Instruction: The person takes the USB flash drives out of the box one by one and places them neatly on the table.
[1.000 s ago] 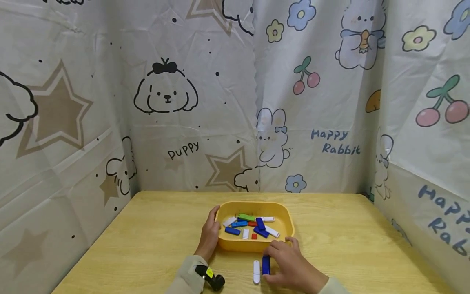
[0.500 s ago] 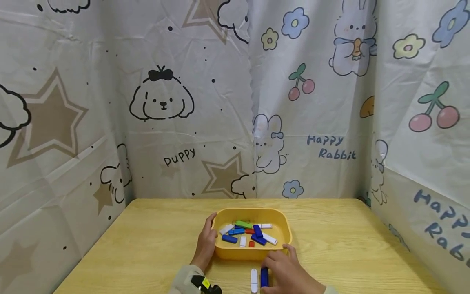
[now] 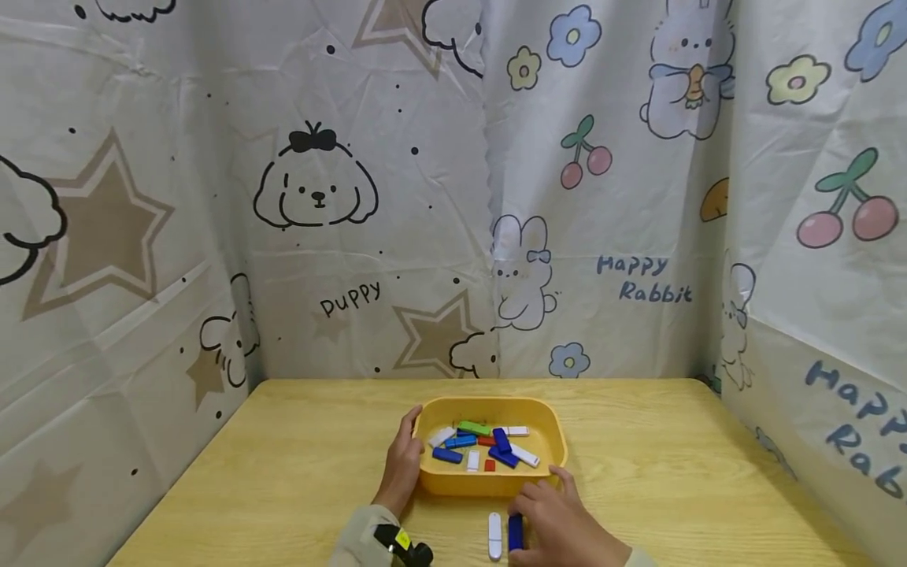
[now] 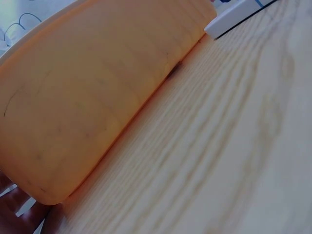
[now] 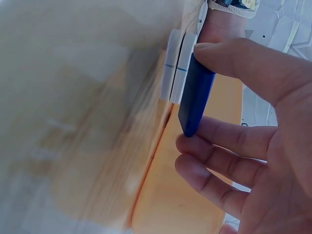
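A: Right hand point(image 3: 556, 516)?
B: Holding. Thumb and fingers pinch the blue stick point(image 3: 516, 533) by its ends, near side of the tray point(image 3: 489, 486), right of middle.
A: Beside it?
B: White stick point(image 3: 494, 536), just left on the table point(image 3: 673, 465), running near to far. Narrow gap between the two in the head view.
A: Left hand point(image 3: 402, 465)?
B: At the tray's left side, touching. Whether it grips the wall, cannot tell.
A: Tray contents?
B: Loose white, blue and red pieces. Green stick point(image 3: 474, 428) toward the far side; small red piece point(image 3: 490, 465) by the near wall.
A: Surroundings?
B: Printed curtain point(image 3: 425, 189) beyond the table's far edge.
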Available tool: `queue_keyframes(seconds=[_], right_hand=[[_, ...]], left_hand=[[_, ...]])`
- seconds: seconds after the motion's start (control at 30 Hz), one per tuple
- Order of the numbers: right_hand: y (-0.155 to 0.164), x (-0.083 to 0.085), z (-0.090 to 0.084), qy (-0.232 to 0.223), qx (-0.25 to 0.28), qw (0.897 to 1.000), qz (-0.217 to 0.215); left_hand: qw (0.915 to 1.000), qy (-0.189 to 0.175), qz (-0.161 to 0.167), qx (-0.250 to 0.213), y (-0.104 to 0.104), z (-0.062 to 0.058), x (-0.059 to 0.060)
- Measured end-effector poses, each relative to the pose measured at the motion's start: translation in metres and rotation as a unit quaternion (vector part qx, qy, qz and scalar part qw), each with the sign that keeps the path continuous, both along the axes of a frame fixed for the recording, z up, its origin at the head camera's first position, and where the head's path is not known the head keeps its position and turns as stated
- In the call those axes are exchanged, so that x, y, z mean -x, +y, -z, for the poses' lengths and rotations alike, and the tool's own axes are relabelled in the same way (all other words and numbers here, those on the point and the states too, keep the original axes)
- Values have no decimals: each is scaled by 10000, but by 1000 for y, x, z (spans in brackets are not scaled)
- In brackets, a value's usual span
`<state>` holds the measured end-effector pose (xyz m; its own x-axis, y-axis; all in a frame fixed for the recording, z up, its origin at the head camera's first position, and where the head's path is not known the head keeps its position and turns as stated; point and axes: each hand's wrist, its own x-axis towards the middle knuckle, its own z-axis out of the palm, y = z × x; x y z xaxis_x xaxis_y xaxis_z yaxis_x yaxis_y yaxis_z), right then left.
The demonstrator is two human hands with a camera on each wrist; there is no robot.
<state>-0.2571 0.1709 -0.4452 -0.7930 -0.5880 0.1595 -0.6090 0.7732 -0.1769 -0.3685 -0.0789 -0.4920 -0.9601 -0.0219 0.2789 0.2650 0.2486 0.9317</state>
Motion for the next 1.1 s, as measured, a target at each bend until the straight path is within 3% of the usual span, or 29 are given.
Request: queue_keyframes(seconds=[0.37, 0.67, 0.87, 1.1], right_hand=[[1, 1, 1, -242, -8, 9996, 174], [1, 0, 3, -173, -172, 9994, 244], [-1, 1, 2, -408, -150, 9987, 281], [0, -1, 3, -188, -204, 9991, 315]], left_hand=[[10000, -31, -20, 9, 2, -1, 2], [10000, -78, 54, 19, 3, -3, -1], [10000, -87, 7, 41, 0, -3, -1], [10000, -18, 32, 50, 0, -4, -1]])
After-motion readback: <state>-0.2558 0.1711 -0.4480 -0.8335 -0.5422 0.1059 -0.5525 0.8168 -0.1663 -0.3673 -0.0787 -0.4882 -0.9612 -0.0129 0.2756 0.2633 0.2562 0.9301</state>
